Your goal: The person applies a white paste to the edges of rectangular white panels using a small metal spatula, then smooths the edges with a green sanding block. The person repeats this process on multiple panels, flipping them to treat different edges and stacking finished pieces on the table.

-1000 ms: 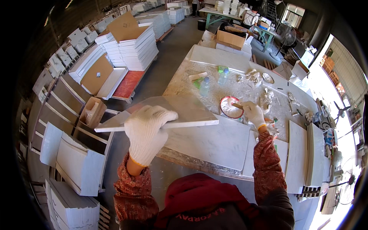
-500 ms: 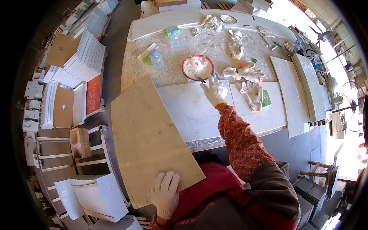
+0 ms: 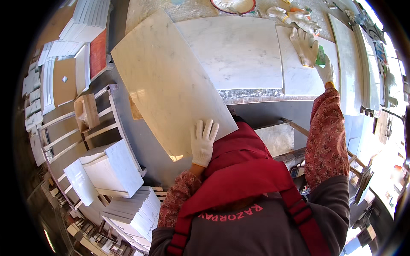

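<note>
A long pale marble slab (image 3: pixel 171 81) lies slanted across the table's left front edge, its near end by my red apron. My left hand (image 3: pixel 203 143), in a white knitted glove, lies flat on the slab's near corner with its fingers spread. Over at the right, my gloved right hand (image 3: pixel 326 72) closes on a small green block (image 3: pixel 320 55), with thumb and fingers on either side of it. An unworn white glove (image 3: pixel 304 47) lies just left of that block, on a smaller marble slab (image 3: pixel 294 77). Another wide marble slab (image 3: pixel 239 55) covers the table's middle.
A red-rimmed bowl (image 3: pixel 232 10) of white material is cut off at the far edge. More loose gloves (image 3: pixel 279 14) lie beside it. Upright slabs (image 3: pixel 367 64) stand at the right. Left are a metal rack (image 3: pixel 64 136), a cardboard box (image 3: pixel 86 112) and stacked tiles (image 3: pixel 134 215).
My right hand has moved right, from beside the bowl to the green block. My left hand stays on the slab's near corner. The view has tilted down toward my body.
</note>
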`<state>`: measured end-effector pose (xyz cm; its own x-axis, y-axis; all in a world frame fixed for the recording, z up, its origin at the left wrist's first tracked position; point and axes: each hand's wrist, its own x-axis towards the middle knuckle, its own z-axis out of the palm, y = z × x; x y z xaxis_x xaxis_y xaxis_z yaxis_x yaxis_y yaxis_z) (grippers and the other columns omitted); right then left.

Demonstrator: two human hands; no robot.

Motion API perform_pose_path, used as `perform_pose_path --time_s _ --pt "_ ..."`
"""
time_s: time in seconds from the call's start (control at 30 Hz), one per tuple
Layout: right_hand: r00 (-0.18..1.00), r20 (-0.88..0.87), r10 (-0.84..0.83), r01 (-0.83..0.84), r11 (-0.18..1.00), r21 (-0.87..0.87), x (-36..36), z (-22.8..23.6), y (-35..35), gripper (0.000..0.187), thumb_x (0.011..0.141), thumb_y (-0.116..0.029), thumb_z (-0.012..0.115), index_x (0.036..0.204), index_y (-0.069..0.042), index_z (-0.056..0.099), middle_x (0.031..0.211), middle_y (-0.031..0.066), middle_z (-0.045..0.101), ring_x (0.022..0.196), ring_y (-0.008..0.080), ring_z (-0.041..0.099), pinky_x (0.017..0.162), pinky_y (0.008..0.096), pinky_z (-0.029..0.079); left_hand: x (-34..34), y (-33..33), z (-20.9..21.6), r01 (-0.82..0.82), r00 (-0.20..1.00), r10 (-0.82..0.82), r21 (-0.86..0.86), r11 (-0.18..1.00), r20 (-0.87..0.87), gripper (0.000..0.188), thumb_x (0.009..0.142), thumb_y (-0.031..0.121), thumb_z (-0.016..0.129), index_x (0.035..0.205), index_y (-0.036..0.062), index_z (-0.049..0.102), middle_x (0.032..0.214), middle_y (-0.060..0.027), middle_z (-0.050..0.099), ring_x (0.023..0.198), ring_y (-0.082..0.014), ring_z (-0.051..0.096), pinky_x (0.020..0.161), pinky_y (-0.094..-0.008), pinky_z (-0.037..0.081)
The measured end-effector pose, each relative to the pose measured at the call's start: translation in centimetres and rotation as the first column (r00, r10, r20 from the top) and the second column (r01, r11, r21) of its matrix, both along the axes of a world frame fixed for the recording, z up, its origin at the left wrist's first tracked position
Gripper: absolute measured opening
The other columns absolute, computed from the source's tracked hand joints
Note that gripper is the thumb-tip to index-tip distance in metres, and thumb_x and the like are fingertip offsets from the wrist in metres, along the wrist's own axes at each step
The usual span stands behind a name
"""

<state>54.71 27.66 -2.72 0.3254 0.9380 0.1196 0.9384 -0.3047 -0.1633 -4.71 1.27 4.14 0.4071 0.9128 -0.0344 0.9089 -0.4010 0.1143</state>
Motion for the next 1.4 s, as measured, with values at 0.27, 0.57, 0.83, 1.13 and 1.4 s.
perform_pose_path --time_s 0.27,0.57,0.83,1.13,1.4 --pt "1.0 0.019 0.009 -0.009 1.0 0.005 1.1 -2.7 5.2 0.066 0.079 -0.039 0.081 0.135 -0.017 0.053 0.121 0.0214 0.068 0.112 0.0407 0.065 0.093 0.051 0.052 0.6 -0.8 -1.7 -0.068 0.997 0.067 0.025 0.997 0.029 0.055 0.084 0.005 0.058 0.139 0.0094 0.059 0.146 -0.0119 0.052 0.134 -0.0396 0.045 0.111 -0.0565 0.038" --pt "0.817 0.377 -0.436 0.42 0.898 0.127 -2.8 7.3 -2.0 0.073 0.081 -0.048 0.078 0.145 -0.038 0.045 0.125 0.0188 0.062 0.116 0.0397 0.058 0.091 0.055 0.05 4.9 0.1 -2.8 -0.153 0.981 0.153 -0.006 0.988 0.12 0.073 0.08 0.015 0.064 0.15 0.0101 0.045 0.157 -0.014 0.041 0.145 -0.0388 0.035 0.118 -0.0589 0.026" --pt "0.347 -0.938 0.015 -0.019 1.0 0.009 -18.1 9.2 -18.1 0.077 0.09 -0.021 0.069 0.157 -0.009 0.033 0.105 0.0081 0.059 0.09 0.0169 0.058 0.077 0.0315 0.05 5.9 0.9 1.0 0.533 0.729 0.116 -0.666 0.521 0.674 0.033 0.098 0.006 0.052 0.126 0.0099 0.069 0.126 -0.0087 0.069 0.122 -0.0295 0.061 0.112 -0.0351 0.042" --pt "-0.325 -0.944 -0.053 -0.141 0.99 -0.007 -33.9 6.6 -21.9 0.077 0.092 -0.022 0.067 0.159 -0.007 0.031 0.132 0.0079 0.054 0.119 0.0186 0.051 0.105 0.0348 0.041 -4.4 8.0 -3.3 -0.196 0.938 0.183 0.013 0.981 0.293 0.067 0.083 0.031 0.074 0.145 0.0162 0.052 0.155 -0.0107 0.046 0.145 -0.0349 0.036 0.119 -0.0544 0.026" --pt "0.192 -0.981 0.029 -0.563 0.822 -0.086 -33.6 5.3 -20.0 0.085 0.089 -0.014 0.064 0.164 -0.012 0.022 0.149 0.0109 0.046 0.128 0.0207 0.047 0.106 0.0324 0.041 -4.6 9.1 -5.1 -0.387 0.903 0.365 0.057 0.92 0.228 0.079 0.079 0.057 0.072 0.147 0.0228 0.051 0.161 -0.0164 0.034 0.151 -0.0411 0.02 0.119 -0.0623 0.014"
